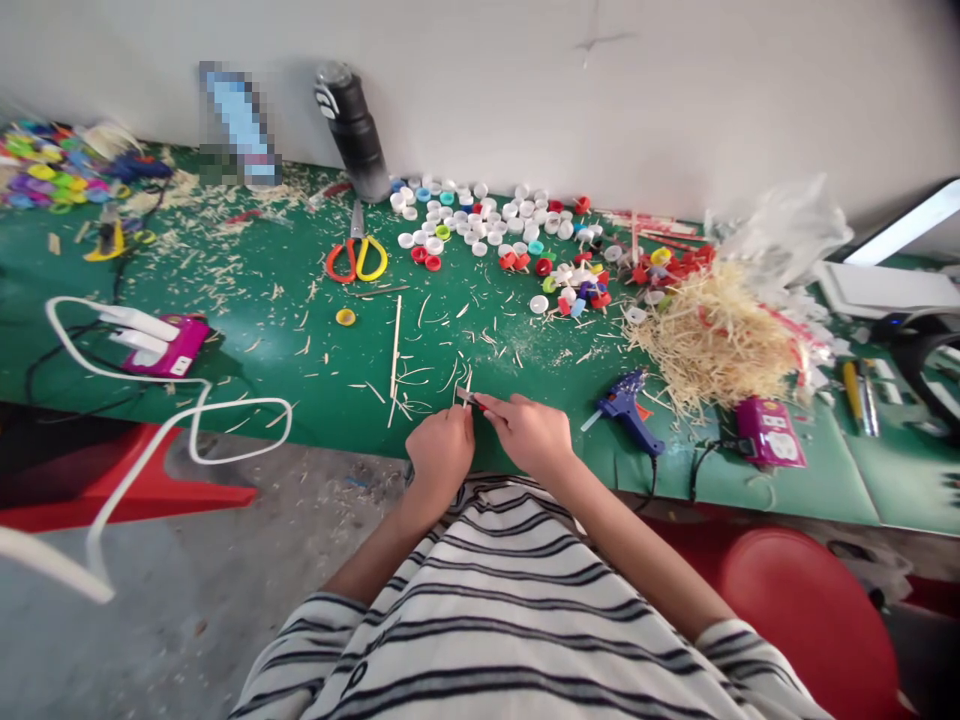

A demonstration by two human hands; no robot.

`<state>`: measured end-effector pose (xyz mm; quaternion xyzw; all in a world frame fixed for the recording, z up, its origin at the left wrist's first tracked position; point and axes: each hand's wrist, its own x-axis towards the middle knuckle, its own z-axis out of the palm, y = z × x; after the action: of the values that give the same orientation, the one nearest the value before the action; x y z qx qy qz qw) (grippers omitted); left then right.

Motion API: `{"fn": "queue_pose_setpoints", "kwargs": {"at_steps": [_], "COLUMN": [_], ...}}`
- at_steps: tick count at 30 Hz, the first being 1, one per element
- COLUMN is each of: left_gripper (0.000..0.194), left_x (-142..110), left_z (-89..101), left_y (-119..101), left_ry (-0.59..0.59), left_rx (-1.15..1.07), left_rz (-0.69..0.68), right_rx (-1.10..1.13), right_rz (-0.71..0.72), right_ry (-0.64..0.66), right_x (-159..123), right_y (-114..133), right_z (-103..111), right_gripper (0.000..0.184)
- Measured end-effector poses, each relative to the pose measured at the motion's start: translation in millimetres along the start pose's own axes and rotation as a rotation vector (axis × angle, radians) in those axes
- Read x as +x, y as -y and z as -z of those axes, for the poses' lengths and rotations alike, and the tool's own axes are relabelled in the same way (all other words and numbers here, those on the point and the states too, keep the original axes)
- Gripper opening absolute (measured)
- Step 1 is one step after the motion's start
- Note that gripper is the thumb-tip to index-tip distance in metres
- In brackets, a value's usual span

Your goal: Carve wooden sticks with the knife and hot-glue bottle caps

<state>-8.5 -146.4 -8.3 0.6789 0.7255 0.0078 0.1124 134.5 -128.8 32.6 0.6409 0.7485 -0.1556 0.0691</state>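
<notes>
At the table's near edge, my left hand is closed around a thin wooden stick, whose tip points away from me. My right hand grips a small knife with a red handle; its blade touches or lies just beside the stick. Most of the handle is hidden by my fingers. Left of my hands lies a longer pale stick on the green table, with curled wood shavings around it.
Scissors, a black bottle and many bottle caps stand farther back. To the right are a blue glue gun and a heap of shavings. A white cable loops off the left edge from a pink power socket.
</notes>
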Motion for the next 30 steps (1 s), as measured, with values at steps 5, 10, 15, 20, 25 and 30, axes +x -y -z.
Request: {"fn": "queue_pose_setpoints", "kwargs": {"at_steps": [5,10,15,20,25,30], "left_gripper": [0.055,0.053,0.054,0.056,0.061,0.058], "left_x": [1,2,3,3,1,0], "left_z": [-5.0,-6.6,-3.6,-4.0,-7.1,-8.0], "left_y": [1,1,-1,-1,2,2], "left_ry": [-0.017,-0.036,-0.015,-0.014,-0.069,-0.096], "left_rx": [0.009,0.018,0.035,0.05,0.053,0.036], "left_rz": [0.014,0.019,0.015,0.01,-0.037,-0.057], "right_rx": [-0.011,-0.013,0.003,-0.017,-0.049,0.016], "right_rz": [0.022,0.029,0.031,0.019,-0.094,-0.062], "right_ry": [0.002,-0.044,-0.016,-0.041,-0.12,-0.095], "right_x": [3,1,-7,-11,21,33], "right_y": [4,5,-1,-6,-17,-32], "right_z": [0,-3,-4,-11,-2,14], "right_gripper": [0.047,0.046,0.046,0.046,0.049,0.046]}}
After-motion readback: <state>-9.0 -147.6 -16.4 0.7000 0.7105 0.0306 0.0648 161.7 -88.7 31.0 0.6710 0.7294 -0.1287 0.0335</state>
